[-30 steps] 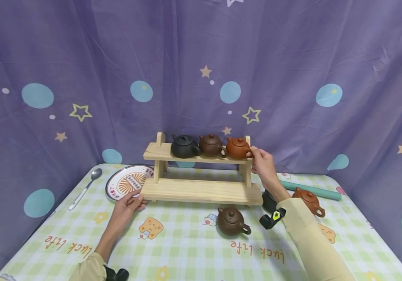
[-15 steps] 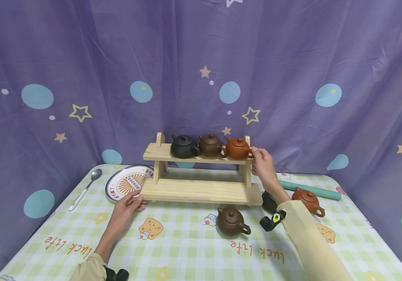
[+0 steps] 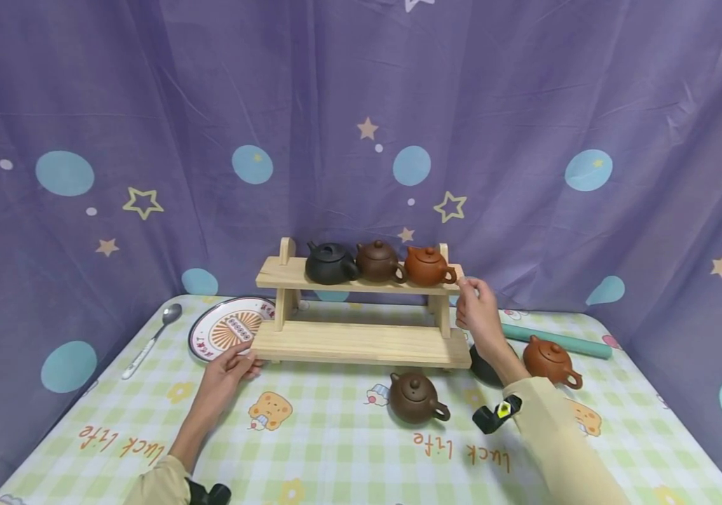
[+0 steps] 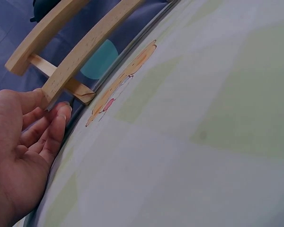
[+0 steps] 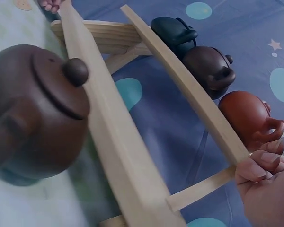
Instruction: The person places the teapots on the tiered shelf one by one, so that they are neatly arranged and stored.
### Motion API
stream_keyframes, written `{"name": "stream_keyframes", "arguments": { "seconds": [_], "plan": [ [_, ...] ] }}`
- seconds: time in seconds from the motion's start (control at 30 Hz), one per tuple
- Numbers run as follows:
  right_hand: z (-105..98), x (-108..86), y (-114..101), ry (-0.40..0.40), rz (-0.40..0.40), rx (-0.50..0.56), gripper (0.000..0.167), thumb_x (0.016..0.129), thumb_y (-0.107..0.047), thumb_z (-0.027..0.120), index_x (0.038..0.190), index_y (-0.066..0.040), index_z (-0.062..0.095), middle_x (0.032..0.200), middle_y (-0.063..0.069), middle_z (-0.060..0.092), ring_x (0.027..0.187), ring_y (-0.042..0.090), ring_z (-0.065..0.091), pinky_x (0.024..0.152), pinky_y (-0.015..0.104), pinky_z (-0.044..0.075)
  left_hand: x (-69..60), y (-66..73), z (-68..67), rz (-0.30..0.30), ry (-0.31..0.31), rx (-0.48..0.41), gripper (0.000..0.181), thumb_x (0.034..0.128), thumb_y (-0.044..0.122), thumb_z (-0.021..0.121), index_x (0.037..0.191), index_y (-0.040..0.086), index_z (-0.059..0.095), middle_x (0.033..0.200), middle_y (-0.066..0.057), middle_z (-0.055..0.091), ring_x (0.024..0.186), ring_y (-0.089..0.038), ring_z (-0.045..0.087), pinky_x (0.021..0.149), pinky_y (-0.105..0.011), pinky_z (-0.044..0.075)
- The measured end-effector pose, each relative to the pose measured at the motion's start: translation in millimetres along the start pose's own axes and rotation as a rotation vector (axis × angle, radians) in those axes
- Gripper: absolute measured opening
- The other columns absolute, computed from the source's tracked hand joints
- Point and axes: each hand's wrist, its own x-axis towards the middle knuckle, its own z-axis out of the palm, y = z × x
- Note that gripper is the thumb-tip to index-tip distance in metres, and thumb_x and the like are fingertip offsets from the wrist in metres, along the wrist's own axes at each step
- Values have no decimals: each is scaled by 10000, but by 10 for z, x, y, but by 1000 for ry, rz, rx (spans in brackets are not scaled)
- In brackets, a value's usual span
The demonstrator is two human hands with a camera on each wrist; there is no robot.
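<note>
Now released by right hand (image 3: 480,312): round orange clay teapot (image 3: 425,268), apparently settled atop tiered pale-wood stand (image 3: 361,341), gripped by left hand (image 3: 228,370)

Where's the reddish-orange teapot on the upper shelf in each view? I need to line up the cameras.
Head: reddish-orange teapot just right of centre, about mid-height.
Left wrist: not in it.
Right wrist: right side, about mid-height, just above the right hand.
Shared landmark: wooden stand, partly visible in both wrist views.

Three teapots (image 3: 377,264) on upper shelf (image 3: 279,272); lone teapot (image 3: 414,400) before rack (image 3: 361,342); plate (image 3: 228,324) left, spoon (image 3: 154,341) farther left.
</note>
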Motion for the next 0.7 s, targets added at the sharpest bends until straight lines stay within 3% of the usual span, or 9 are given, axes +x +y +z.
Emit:
{"name": "stream_keyframes", "arguments": {
  "seconds": [0.43, 0.7],
  "plan": [
    [-37, -368, 125, -19, 103, -35, 264, 1134, -247, 414, 1224, -1, 452, 625, -24, 328, 486, 74, 261, 459, 188, 219, -2, 14, 2, -4, -2, -12, 454, 1091, 158, 557, 1482, -60, 479, 1158, -248, 693, 866, -96, 700, 829, -204, 593],
    [-79, -612, 185, -31, 106, -92, 273, 1134, -199, 406, 1230, 44, 485, 663, 18, 351, 486, 80, 272, 444, 181, 227, -9, 16, 2, 0, -3, -19, 448, 1092, 151, 554, 1481, -58, 481, 1159, -256, 688, 862, -96, 699, 833, -205, 593]
  ]
}}
